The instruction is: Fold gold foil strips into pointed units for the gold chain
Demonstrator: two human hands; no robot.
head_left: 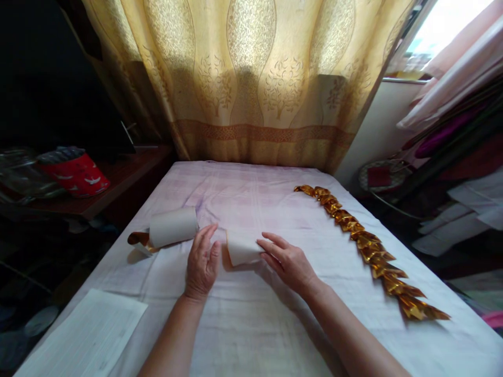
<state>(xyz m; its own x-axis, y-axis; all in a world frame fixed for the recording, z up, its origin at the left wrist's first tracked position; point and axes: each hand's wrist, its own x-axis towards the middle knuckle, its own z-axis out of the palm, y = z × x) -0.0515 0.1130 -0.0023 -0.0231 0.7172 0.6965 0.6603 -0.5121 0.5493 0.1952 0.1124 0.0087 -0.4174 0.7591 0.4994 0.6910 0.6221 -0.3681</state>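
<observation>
A small sheet of paper (242,248), white on its upper face with a thin gold-orange edge, curls just above the cloth in front of me. My right hand (288,262) pinches it at its right side, fingers over the top. To the left of the sheet is my left hand (202,264), with thumb and fingers apart and nothing in it. Just beyond the left hand lies a curled roll of white-backed paper (173,226); its gold inner face (139,239) shows at the left end. Along the right runs a row of folded gold foil pieces (363,241), one overlapping another.
A pale checked cloth (251,193) covers the table. A printed sheet (90,332) lies at the front left. On the dark side cabinet (129,173) stands a red container (76,175). Behind hangs a gold curtain (251,104); clothes (451,110) hang at the right.
</observation>
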